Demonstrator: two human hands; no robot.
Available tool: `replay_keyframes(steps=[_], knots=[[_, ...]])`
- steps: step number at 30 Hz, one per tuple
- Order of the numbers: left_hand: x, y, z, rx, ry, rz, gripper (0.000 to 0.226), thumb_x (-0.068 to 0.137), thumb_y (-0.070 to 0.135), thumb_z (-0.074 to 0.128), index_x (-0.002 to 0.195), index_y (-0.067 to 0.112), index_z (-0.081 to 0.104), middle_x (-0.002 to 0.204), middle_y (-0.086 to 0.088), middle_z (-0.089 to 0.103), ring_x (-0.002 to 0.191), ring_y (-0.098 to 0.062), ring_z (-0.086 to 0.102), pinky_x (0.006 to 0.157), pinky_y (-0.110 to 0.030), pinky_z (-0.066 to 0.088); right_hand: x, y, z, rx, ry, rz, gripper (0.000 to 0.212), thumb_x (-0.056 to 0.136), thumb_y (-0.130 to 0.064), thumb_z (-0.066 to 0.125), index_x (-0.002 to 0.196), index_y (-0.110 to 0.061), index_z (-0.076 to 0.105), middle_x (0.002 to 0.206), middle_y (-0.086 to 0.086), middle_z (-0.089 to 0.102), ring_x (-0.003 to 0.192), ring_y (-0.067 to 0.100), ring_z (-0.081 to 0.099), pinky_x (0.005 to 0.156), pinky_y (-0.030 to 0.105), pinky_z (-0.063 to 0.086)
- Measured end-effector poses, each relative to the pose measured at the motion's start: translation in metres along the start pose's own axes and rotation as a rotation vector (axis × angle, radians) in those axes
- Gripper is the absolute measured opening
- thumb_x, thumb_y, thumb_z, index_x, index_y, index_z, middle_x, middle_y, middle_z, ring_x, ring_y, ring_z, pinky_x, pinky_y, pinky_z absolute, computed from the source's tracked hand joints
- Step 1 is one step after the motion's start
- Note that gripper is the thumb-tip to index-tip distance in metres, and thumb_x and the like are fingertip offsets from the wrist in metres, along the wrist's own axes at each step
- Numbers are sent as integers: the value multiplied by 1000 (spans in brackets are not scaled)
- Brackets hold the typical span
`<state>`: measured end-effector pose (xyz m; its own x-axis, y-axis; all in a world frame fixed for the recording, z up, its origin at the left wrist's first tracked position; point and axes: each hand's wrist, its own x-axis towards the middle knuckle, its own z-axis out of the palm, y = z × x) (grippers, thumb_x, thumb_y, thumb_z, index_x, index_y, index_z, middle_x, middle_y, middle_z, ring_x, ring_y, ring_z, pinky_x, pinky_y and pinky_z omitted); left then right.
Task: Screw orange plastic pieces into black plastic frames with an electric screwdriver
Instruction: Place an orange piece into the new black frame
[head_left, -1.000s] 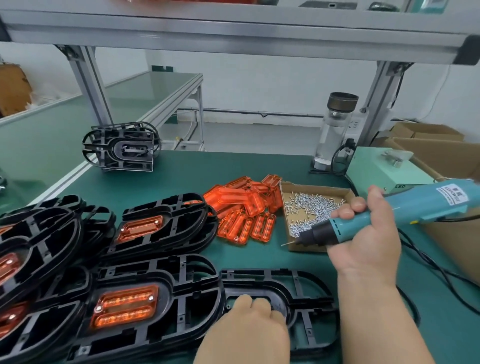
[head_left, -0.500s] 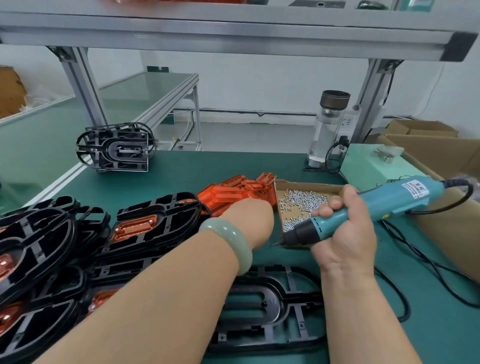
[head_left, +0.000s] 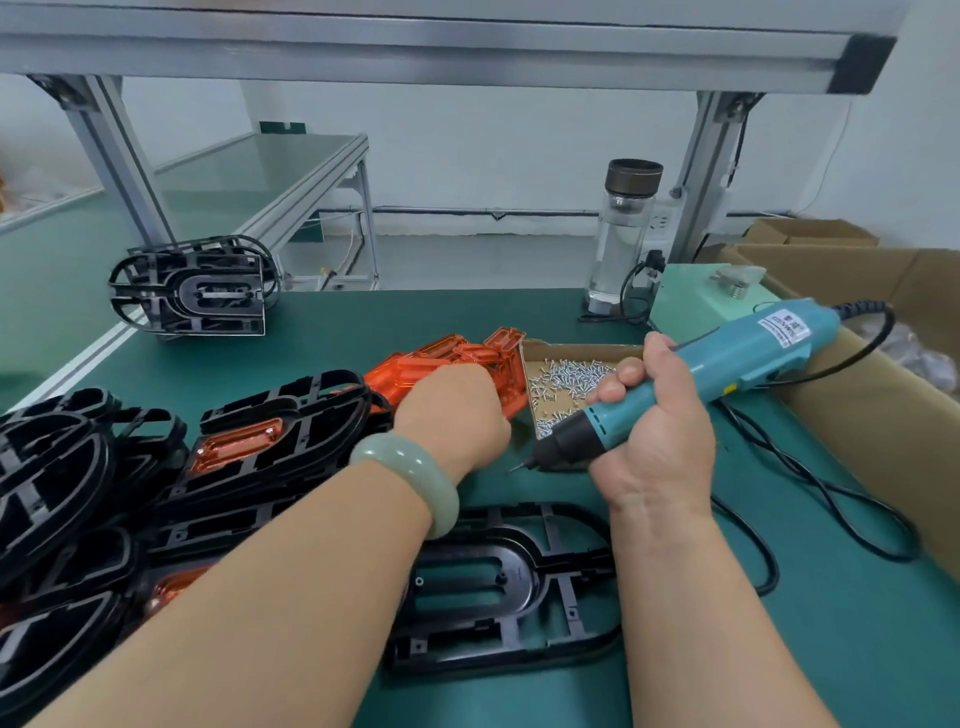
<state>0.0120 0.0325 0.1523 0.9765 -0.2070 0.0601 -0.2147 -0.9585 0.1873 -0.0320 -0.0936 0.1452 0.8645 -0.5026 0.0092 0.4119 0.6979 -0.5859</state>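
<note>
An empty black frame (head_left: 519, 577) lies flat on the green mat in front of me, partly under my left forearm. My left hand (head_left: 452, 410) reaches down into the pile of orange pieces (head_left: 447, 358); its fingers are hidden behind the back of the hand. My right hand (head_left: 660, 441) grips the teal electric screwdriver (head_left: 727, 358), whose bit points down and left just above the mat, between the pile and a cardboard tray of screws (head_left: 566, 374).
Black frames fitted with orange pieces (head_left: 270, 441) are stacked on the left. One more frame (head_left: 192, 291) stands upright at the back left. A water bottle (head_left: 623, 234), a green power unit (head_left: 691, 296), cardboard boxes (head_left: 857, 415) and the screwdriver cable (head_left: 831, 493) crowd the right side.
My left hand left the empty frame and went forward to the orange pile. My right hand brought the screwdriver down and nearer, tip lower.
</note>
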Motion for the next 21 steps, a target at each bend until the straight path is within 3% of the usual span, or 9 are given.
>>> replay_keyframes(steps=[3,6,8,11,13,18,21], knots=[[-17,-4,-26,-154,80,18,23,87,26,53,72,12,63,69,-5,63,63,-20,58,51,-23,40,-5,-5,3,16,1,-2,13,97,-14,55,86,-20,52,57,-6,48,45,8,44,51,20,40],[-46,-15,-44,-524,183,-11,16,80,21,66,65,18,62,57,2,65,45,-6,58,39,-9,38,-8,-11,3,64,40,19,15,97,-14,57,84,-20,51,55,-7,48,44,7,44,50,19,41],[-64,-22,-47,-705,187,-2,14,74,18,74,78,23,62,67,8,67,52,1,60,45,-4,41,-10,-13,-2,78,65,21,15,96,-15,57,84,-20,50,55,-8,47,45,6,44,53,20,40],[-85,-31,-39,-643,215,59,46,71,19,79,109,33,57,89,20,62,72,6,61,67,-4,45,-11,-14,-14,104,82,42,15,97,-17,57,85,-21,48,57,-8,46,45,6,42,59,22,38],[-95,-33,-32,-548,240,98,54,71,22,78,119,36,57,99,23,58,80,4,60,76,-7,42,-10,-12,-21,129,71,54,15,98,-19,54,85,-22,47,57,-9,45,45,5,41,61,22,36],[-115,-32,-22,-549,249,239,56,70,21,76,109,52,51,105,29,53,94,9,54,82,0,35,-7,-8,-24,100,27,59,13,98,-19,53,86,-23,49,56,-10,46,44,4,43,56,20,38],[-120,-30,-21,-543,276,268,57,71,18,76,112,49,52,110,32,50,95,11,51,83,1,33,-6,-6,-23,78,-7,65,11,98,-20,52,88,-23,51,56,-10,46,44,4,43,56,21,38]])
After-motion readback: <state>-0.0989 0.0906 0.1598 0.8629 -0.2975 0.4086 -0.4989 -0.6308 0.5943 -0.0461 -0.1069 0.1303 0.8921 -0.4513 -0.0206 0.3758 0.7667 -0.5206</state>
